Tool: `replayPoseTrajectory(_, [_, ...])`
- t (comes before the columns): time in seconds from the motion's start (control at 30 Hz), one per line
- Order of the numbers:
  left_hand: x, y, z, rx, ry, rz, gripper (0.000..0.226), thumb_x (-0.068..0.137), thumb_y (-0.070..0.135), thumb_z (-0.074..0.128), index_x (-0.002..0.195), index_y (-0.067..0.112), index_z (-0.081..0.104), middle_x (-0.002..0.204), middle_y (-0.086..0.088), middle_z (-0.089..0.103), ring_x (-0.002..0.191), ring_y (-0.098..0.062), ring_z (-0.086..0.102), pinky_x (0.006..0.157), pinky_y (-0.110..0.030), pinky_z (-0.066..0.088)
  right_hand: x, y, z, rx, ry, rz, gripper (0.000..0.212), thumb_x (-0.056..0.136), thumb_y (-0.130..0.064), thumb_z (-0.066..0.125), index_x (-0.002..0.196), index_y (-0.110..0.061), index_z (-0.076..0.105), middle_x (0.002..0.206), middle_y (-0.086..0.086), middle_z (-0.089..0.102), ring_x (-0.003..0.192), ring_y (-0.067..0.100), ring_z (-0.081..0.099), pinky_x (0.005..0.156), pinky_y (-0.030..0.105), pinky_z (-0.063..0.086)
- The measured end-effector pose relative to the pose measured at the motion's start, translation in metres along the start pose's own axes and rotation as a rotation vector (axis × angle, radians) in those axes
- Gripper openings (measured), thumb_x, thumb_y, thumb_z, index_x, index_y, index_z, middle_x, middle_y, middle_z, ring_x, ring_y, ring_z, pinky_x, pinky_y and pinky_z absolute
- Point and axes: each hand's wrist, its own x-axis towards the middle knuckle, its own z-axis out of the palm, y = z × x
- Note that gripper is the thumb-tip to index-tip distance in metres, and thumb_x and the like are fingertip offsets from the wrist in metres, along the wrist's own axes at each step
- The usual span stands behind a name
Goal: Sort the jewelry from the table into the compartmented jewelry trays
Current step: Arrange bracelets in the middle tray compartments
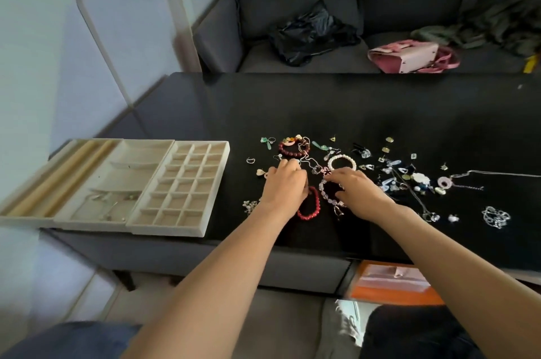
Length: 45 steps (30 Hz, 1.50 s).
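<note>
Both forearms outstretched — hands curled, knuckles-up, amid jewelry

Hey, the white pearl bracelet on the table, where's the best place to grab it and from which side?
Probably the far arc of the pearl bracelet, pinched from above. It lies flat as an open ring on the black table, so a finger can drop inside the loop. Its near edge sits close by the right hand and the flower charm, while the far side looks less crowded.

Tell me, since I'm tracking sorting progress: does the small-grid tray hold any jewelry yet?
No: the small-grid tray shows only bare beige cells, while the jewelry lies loose on the black table.
</note>
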Motion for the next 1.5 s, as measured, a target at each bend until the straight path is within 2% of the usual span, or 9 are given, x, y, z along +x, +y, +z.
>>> replayPoseTrajectory(0.3, [-0.006,-0.009,-0.011,-0.500,-0.058,-0.092,0.011,0.093,0.016,0.055,0.101,0.008,0.056,0.098,-0.003,0.063,0.091,-0.016,0.060,0.082,-0.028,0.048,0.006,-0.002,0.002,-0.066,-0.008,-0.058,0.068,0.087,0.016,0.038,0.145,-0.020,0.038,0.148,0.003,0.030,0.134,0.024,0.027,0.106,0.027,0.030])
replayPoseTrajectory(0.43, [-0.006,-0.012,-0.021,-0.708,-0.016,-0.205,0.008,0.095,0.017,0.053,0.101,0.013,0.053,0.096,0.001,0.063,0.084,-0.005,0.059,0.067,-0.008,0.043,0.007,-0.002,0.007,0.020,0.068,-0.040,0.069,0.085,0.018,0.040,0.143,-0.019,0.040,0.141,0.007,0.032,0.124,0.024,0.041,0.097,0.026,0.042])
replayPoseTrajectory(0.6, [-0.003,-0.010,-0.038,-1.131,0.035,-0.347,0.013,0.098,0.013,0.046,0.107,0.005,0.051,0.084,0.001,0.064,0.072,-0.004,0.063,0.071,-0.012,0.052,0.009,-0.006,0.004,0.130,0.264,0.074,0.028,0.092,0.002,0.047,0.117,-0.001,0.059,0.124,0.011,0.044,0.100,0.025,0.055,0.087,0.034,0.048])
replayPoseTrajectory(0.77, [-0.005,-0.015,-0.053,-1.349,0.050,-0.420,0.015,0.097,0.013,0.048,0.101,0.006,0.060,0.075,-0.001,0.060,0.068,-0.011,0.059,0.073,-0.031,0.052,0.013,-0.028,-0.011,0.368,0.365,-0.003,0.009,0.092,-0.018,0.060,0.094,-0.010,0.063,0.097,0.002,0.061,0.084,0.013,0.057,0.065,0.016,0.040])
replayPoseTrajectory(0.97, [-0.018,-0.028,-0.085,-1.654,-0.006,-0.420,0.010,0.097,0.012,0.049,0.098,0.008,0.058,0.087,-0.009,0.070,0.066,-0.015,0.062,0.061,-0.028,0.053,0.015,-0.072,-0.028,1.294,0.176,0.141,0.018,0.100,-0.021,0.042,0.088,-0.016,0.055,0.100,0.003,0.070,0.089,0.018,0.062,0.091,0.042,0.048])
replayPoseTrajectory(1.07, [-0.030,-0.036,-0.103,-1.707,0.010,-0.428,0.012,0.097,0.011,0.047,0.103,0.005,0.055,0.086,-0.011,0.071,0.064,-0.015,0.064,0.055,-0.025,0.052,0.014,-0.096,-0.029,1.566,0.132,0.180,0.021,0.103,-0.020,0.036,0.087,-0.013,0.048,0.077,0.005,0.069,0.074,0.021,0.066,0.082,0.047,0.052])
replayPoseTrajectory(1.2, [-0.051,-0.049,-0.128,-1.689,0.035,-0.442,0.011,0.097,0.009,0.042,0.104,0.008,0.051,0.084,-0.010,0.071,0.061,-0.013,0.063,0.051,-0.023,0.050,0.014,-0.133,-0.021,1.819,0.038,0.266,0.030,0.102,-0.020,0.036,0.074,-0.015,0.041,0.053,-0.002,0.042,0.040,0.009,0.038,0.046,0.023,0.045])
replayPoseTrajectory(1.33, [-0.072,-0.068,-0.147,-1.674,0.109,-0.472,0.008,0.097,0.009,0.042,0.097,0.011,0.050,0.083,-0.010,0.067,0.058,-0.012,0.059,0.049,-0.023,0.047,0.014,-0.165,-0.017,1.816,-0.131,0.258,0.023,0.099,-0.024,0.046,0.079,-0.012,0.048,0.047,-0.007,0.033,0.034,0.003,0.023,0.031,0.015,0.020])
replayPoseTrajectory(1.5, [-0.095,-0.101,-0.166,-1.667,0.224,-0.452,0.009,0.099,0.010,0.042,0.098,0.007,0.051,0.087,-0.011,0.065,0.056,-0.014,0.058,0.051,-0.025,0.050,0.009,-0.213,-0.016,1.349,-0.298,0.040,0.024,0.093,-0.018,0.051,0.069,-0.013,0.053,0.059,-0.003,0.044,0.038,0.004,0.020,0.034,0.016,0.011])
